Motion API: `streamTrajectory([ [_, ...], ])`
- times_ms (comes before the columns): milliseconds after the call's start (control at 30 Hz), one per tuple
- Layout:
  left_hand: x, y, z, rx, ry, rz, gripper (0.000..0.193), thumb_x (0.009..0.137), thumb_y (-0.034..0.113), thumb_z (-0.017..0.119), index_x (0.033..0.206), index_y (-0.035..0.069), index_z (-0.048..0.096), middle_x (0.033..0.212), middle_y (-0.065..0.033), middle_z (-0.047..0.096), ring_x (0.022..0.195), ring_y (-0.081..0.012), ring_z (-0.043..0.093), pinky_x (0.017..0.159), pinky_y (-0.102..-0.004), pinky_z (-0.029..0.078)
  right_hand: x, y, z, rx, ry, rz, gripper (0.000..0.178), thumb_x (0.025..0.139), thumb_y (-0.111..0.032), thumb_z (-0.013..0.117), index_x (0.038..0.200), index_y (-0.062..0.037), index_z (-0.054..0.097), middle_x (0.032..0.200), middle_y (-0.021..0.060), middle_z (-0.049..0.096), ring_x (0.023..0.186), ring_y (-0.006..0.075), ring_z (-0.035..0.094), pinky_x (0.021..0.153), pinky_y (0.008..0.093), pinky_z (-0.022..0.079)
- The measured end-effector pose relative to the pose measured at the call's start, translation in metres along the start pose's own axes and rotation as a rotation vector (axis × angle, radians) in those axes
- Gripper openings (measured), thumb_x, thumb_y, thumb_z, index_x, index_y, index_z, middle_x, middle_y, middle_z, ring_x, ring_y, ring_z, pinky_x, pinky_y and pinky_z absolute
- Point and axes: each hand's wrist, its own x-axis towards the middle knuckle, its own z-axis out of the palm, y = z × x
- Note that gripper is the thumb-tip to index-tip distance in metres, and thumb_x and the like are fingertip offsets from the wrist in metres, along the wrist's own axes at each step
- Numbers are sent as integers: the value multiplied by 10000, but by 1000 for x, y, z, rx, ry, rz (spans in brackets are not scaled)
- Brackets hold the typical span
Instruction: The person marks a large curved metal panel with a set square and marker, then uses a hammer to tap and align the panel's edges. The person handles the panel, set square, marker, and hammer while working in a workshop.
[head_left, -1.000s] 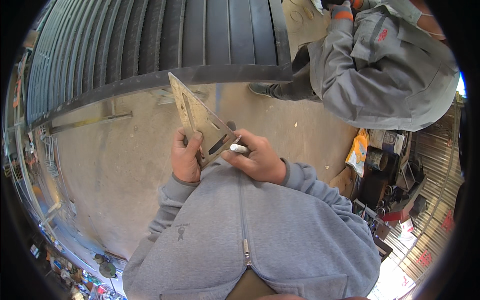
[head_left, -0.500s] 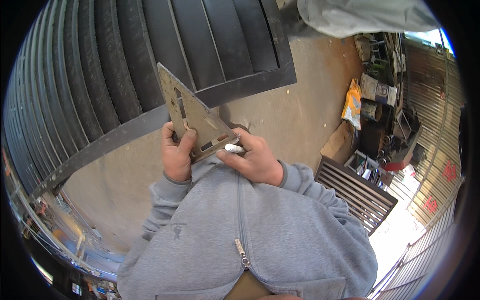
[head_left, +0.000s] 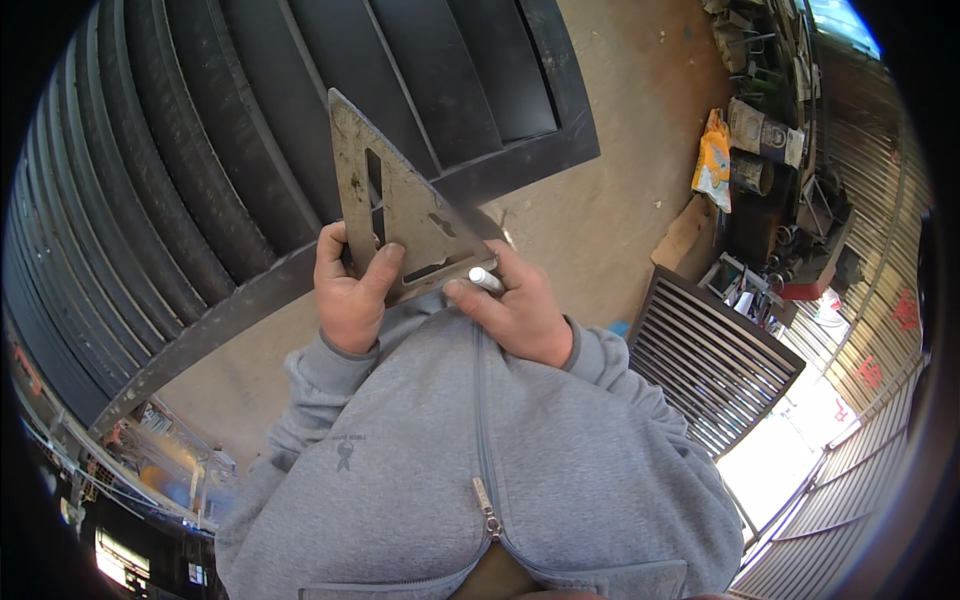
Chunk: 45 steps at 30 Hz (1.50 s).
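A worn metal speed square (head_left: 405,215) is held up in front of my chest, its pointed tip upward. My left hand (head_left: 352,300) is closed on its lower left side, thumb on the front face and fingers hidden behind. At the lower right corner, my right hand (head_left: 530,312) pinches a white capped marker (head_left: 486,279) between thumb and fingers. That hand also touches the square's corner; how firmly it grips there is hidden.
A large black slatted metal panel (head_left: 400,92) fills the upper left. Brown floor (head_left: 640,110) runs past its edge. To the right are a smaller dark slatted panel (head_left: 715,360), an orange bag (head_left: 713,165), a cardboard piece (head_left: 686,236) and a corrugated metal wall (head_left: 870,220).
The square has come up a little and stands more upright, with both hands keeping hold. My view has shifted, so the grey cover at the top is gone from sight.
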Motion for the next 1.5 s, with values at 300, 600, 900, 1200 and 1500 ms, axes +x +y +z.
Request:
streamTrajectory([
  [300, -1, -16, 50, 81, 103, -25, 429, 934, 83, 801, 1270, 15, 544, 1145, -58, 691, 1031, -120, 658, 928, -293, 543, 18, 18, -56, -58, -28, 19, 317, 893, -227, 846, 1068, -12, 692, 803, 117, 723, 701, 199, 703, 655, 329, 536],
  [600, 9, -20, 90, 1022, 221, 265, 658, 829, 210, 846, 1388, -31, 596, 1206, -166, 584, 1104, -310, 627, 966, -398, 519, 43, 82, -85, 316, -222, 255, 296, 977, -293, 754, 1022, -4, 710, 801, 24, 672, 733, 94, 588, 654, 284, 487],
  [900, 26, -14, 101, 1306, 199, 298, 773, 818, 320, 875, 1451, -7, 572, 1272, -214, 560, 1169, -382, 611, 1011, -459, 515, 56, 101, -79, 498, -234, 345, 391, 969, -402, 749, 959, -14, 697, 758, 11, 634, 717, 89, 568, 650, 265, 454],
  [1200, 34, -19, 88, 1363, 138, 385, 860, 768, 368, 900, 1482, 28, 562, 1324, -216, 564, 1251, -396, 565, 1086, -490, 441, 56, 101, -68, 494, -148, 309, 412, 977, -434, 754, 944, -29, 689, 747, 4, 625, 709, 83, 559, 645, 265, 455],
  [1500, 25, -22, 74, 1420, 56, 409, 1070, 675, 417, 942, 1568, 69, 466, 1411, -192, 539, 1329, -379, 504, 1152, -501, 368, 52, 97, -58, 510, -78, 263, 333, 984, -343, 768, 943, -24, 680, 742, -7, 602, 698, 71, 535, 615, 269, 444],
])
